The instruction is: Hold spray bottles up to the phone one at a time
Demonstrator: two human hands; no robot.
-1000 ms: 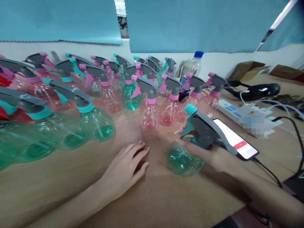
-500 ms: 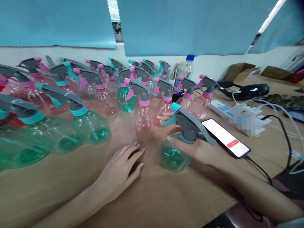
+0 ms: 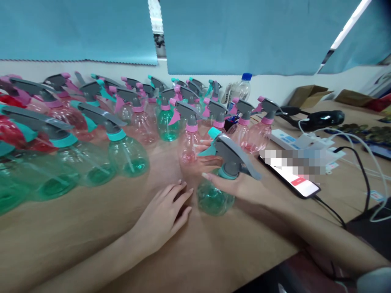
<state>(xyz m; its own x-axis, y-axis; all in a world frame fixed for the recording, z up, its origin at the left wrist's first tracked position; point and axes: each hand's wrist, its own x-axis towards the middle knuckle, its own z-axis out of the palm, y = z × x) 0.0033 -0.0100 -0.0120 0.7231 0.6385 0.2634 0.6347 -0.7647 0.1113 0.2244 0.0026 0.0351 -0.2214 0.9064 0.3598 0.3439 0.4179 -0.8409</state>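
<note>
My right hand [image 3: 229, 181] grips a green spray bottle [image 3: 215, 198] round its neck, with the thumb on the near side and the other fingers behind it. The bottle has a grey and turquoise trigger head pointing up and to the left, and some green shows low inside it. My left hand [image 3: 163, 211] lies on the brown table just left of that bottle, fingers stretched out and slightly spread, holding nothing. A pink spray bottle [image 3: 188, 148] stands close behind my right fingers. Another green spray bottle [image 3: 128, 156] stands beyond my left hand.
Several more pink and green spray bottles stand in rows at the left and back. To the right lie a phone [image 3: 302, 187] with its cable and a white power strip [image 3: 285, 139] with plugs. A capped clear bottle [image 3: 244, 87] stands by the wall.
My right hand has moved the green spray bottle left, closer to my left hand. My left hand stays flat on the table. The view has turned slightly left.
</note>
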